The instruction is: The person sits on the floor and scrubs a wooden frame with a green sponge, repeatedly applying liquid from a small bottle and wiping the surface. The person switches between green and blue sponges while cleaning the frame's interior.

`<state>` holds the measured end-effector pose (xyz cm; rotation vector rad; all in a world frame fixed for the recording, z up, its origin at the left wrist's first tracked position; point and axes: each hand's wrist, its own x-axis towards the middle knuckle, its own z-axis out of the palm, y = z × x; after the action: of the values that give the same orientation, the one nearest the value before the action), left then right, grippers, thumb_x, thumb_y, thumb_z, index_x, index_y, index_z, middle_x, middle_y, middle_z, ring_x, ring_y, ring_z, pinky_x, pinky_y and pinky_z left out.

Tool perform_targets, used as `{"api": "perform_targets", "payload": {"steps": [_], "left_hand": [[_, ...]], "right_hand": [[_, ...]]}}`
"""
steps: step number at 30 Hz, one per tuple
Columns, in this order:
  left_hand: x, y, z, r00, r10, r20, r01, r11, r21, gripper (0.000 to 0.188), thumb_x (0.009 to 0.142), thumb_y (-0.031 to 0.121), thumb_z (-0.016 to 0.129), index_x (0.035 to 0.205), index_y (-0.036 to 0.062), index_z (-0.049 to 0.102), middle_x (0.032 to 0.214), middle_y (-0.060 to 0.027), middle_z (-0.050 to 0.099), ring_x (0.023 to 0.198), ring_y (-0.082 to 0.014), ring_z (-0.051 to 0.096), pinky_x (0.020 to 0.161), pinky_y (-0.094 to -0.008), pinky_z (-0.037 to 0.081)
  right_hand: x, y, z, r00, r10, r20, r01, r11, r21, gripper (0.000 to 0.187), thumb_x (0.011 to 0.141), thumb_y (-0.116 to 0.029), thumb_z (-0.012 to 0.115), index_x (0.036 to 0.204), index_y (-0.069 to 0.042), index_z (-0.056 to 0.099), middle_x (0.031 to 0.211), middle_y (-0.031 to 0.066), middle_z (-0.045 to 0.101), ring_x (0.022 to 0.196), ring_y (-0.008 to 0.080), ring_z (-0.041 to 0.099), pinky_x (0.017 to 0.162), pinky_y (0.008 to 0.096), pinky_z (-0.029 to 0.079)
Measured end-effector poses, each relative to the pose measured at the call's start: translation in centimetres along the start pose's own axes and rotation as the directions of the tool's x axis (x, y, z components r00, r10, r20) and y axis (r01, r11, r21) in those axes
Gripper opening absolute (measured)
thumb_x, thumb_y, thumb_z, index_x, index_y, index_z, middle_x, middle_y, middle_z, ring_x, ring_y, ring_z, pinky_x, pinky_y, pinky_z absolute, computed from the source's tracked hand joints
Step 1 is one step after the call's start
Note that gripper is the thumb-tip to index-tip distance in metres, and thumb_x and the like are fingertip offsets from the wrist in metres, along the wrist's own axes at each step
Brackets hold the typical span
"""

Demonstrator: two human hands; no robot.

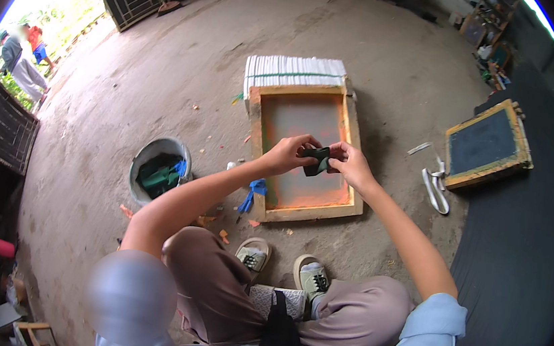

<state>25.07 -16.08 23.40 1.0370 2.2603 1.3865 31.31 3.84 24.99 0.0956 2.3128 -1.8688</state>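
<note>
My left hand (290, 155) and my right hand (351, 165) are both closed on a small dark green piece of cloth (317, 162), pinching it from either side. They hold it above a wooden-framed mesh screen (306, 214), whose pale mesh bears orange stains. Under the screen's far end lies a bundle of white flat pieces (295, 68) with a green string across it. A bunched blue cloth (256, 188) rests at the screen's near left corner.
Left of the screen stands a grey bucket (134, 173) with green and dark cloths inside. To the right, a second framed screen (487, 142) lies near a white strap (434, 191). Orange scraps dot the concrete floor. Two people (22, 62) are outside the doorway.
</note>
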Motion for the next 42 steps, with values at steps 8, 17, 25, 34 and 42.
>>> {"api": "perform_targets", "payload": {"steps": [8, 17, 25, 34, 42], "left_hand": [[-8.8, -12.9, 0.1, 0.948, -0.262, -0.18, 0.296, 0.936, 0.193, 0.027, 0.08, 0.015, 0.071, 0.101, -0.0001, 0.061, 0.096, -0.0155, 0.064, 0.083, -0.0318, 0.064, 0.073, -0.0397, 0.051], [-15.1, -19.4, 8.6, 0.551, -0.566, -0.613, 0.533, 0.804, -0.263, 0.021, 0.087, 0.011, 0.066, 0.1, -0.0011, 0.055, 0.088, -0.0131, 0.061, 0.074, -0.0202, 0.062, 0.068, -0.032, 0.052], [-12.6, -20.4, 11.0, 0.521, -0.494, -0.696, 0.548, 0.819, -0.171, 0.035, 0.082, 0.008, 0.07, 0.112, 0.0026, 0.053, 0.098, -0.0128, 0.06, 0.087, -0.025, 0.059, 0.078, -0.035, 0.048], [-9.7, -21.2, 13.1, 0.599, -0.158, -0.785, 0.533, 0.81, 0.244, 0.06, 0.08, 0.0, 0.067, 0.134, 0.0069, 0.04, 0.132, -0.0163, 0.038, 0.123, -0.0341, 0.039, 0.102, -0.0453, 0.036], [-8.9, -23.7, 14.9, 0.521, -0.1, -0.848, 0.584, 0.767, 0.267, 0.055, 0.082, 0.001, 0.065, 0.131, 0.0064, 0.041, 0.127, -0.0153, 0.039, 0.121, -0.0336, 0.041, 0.102, -0.0453, 0.036]], "right_hand": [[7.3, 15.3, 5.3, 0.938, 0.269, 0.218, -0.228, 0.954, -0.195, 0.024, 0.089, -0.018, 0.065, 0.106, -0.002, 0.061, 0.091, 0.0065, 0.066, 0.076, 0.0124, 0.065, 0.071, 0.0267, 0.055], [10.5, 24.3, 19.1, 0.999, 0.015, 0.046, -0.006, 0.982, -0.191, 0.033, 0.081, -0.023, 0.077, 0.095, 0.0, 0.058, 0.087, 0.0108, 0.066, 0.077, 0.0157, 0.064, 0.068, 0.0295, 0.053], [15.4, 20.1, 10.6, 0.993, 0.084, 0.077, -0.086, 0.996, 0.023, 0.018, 0.086, -0.014, 0.071, 0.098, -0.002, 0.063, 0.088, 0.005, 0.066, 0.078, 0.0128, 0.061, 0.071, 0.0302, 0.053], [17.4, 23.4, 8.7, 0.736, -0.496, 0.46, 0.636, 0.276, -0.721, 0.063, 0.09, -0.014, 0.057, 0.146, -0.001, 0.032, 0.153, 0.0135, 0.031, 0.143, 0.0289, 0.026, 0.117, 0.0422, 0.026], [11.7, 28.1, 8.3, 0.476, -0.346, 0.808, 0.879, 0.195, -0.435, 0.06, 0.084, -0.018, 0.059, 0.14, -0.003, 0.045, 0.145, 0.0111, 0.046, 0.138, 0.0234, 0.038, 0.114, 0.0408, 0.032]]}}
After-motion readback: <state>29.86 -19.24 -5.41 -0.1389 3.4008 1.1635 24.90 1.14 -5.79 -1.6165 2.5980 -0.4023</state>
